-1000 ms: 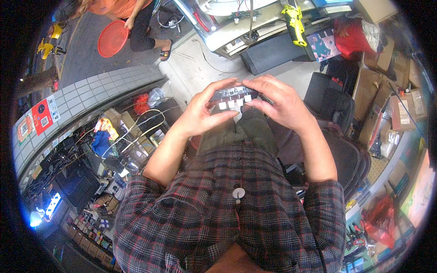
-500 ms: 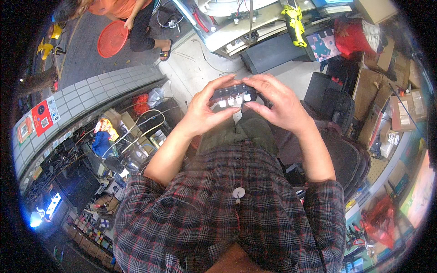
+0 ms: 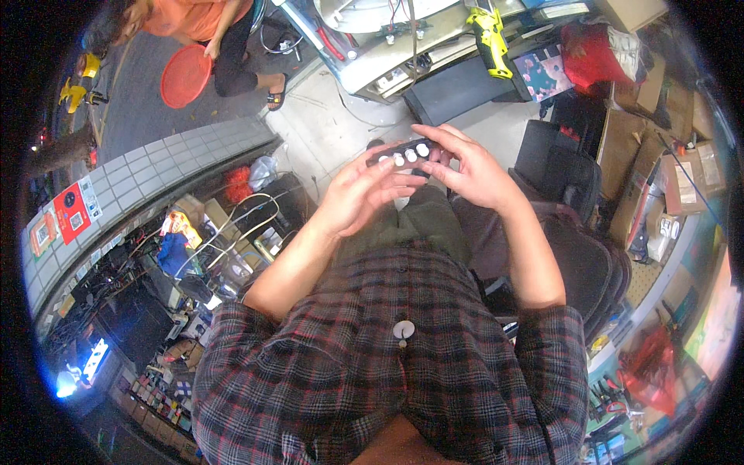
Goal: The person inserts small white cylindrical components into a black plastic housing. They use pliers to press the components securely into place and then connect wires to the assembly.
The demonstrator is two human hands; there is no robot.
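Observation:
Between my two hands is a small black strip with white buttons, a row of several round white pieces along it. My left hand grips its left end, with the thumb and fingers close around it and the lower fingers partly spread. At the right end my right hand pinches it, index finger along the top and thumb below. The strip is held tilted in the air, its right end higher. Fingers cover both ends, and its back is hidden.
Ahead stands a workbench with a yellow-green power tool on it. A tiled ledge runs along the left, above cluttered cables. To the right are a dark chair and cardboard boxes. Another person holds a red basket at the far left.
The strip has tilted, its right end rising, and its white buttons now face up more. My left hand has turned, with its fingers below the strip, and my right fingers have closed in more.

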